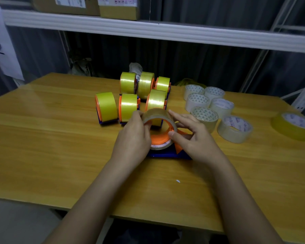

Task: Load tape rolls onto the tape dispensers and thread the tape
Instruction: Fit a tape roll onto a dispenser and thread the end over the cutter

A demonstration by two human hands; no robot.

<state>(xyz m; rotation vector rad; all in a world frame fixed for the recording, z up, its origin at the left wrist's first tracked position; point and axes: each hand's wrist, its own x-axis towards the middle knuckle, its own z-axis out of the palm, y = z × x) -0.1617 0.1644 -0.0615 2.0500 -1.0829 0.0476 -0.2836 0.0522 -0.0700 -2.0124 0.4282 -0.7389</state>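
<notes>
Mid-bench, both hands are seating a roll [158, 114] on the dispenser [165, 152]: left hand [134, 136] gripping its 9 o'clock rim, right hand [188, 134] pinching at 3. I'd be pressing evenly, keeping it square to the orange hub [159, 138].

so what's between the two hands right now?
In the head view, a clear tape roll on the orange-and-blue dispenser; left hand and right hand hold it from either side.

The hands [165, 138] hide most of the dispenser [167, 153] (blue base).
</notes>
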